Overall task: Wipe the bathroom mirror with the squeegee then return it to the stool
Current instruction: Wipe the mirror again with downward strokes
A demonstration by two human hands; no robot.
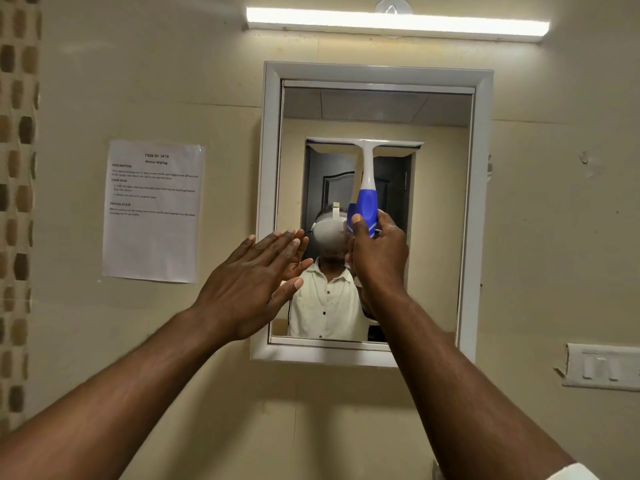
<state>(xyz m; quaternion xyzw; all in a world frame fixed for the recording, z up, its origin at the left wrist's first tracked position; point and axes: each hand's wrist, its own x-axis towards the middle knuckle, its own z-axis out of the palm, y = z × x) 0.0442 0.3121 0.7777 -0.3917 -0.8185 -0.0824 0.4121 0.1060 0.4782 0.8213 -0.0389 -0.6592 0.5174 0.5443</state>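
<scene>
1. Right hand (377, 249) raised, fingers wrapped round squeegee (367, 174) handle; blade level against mirror (443, 209) glass, 12 o'clock of the fist.
2. Left hand (251, 284) released, fingers straight, at mirror's 8 o'clock edge.

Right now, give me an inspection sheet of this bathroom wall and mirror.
Surface: mirror in a white frame on a cream wall; marks on the glass cannot be judged.
Job's things: squeegee upright, blade at the top, level, against the glass in the mirror's upper middle; stool not in view.
Clutter: nothing seen.
Hands: right hand has its grip round the blue handle; left hand flat with straight fingers over the mirror's left edge, contact unclear.
Cables: nothing seen.
Surroundings: printed task sheet on the wall to the left; tube light lit above; switch plate lower right; brown mosaic tiles far left.
</scene>
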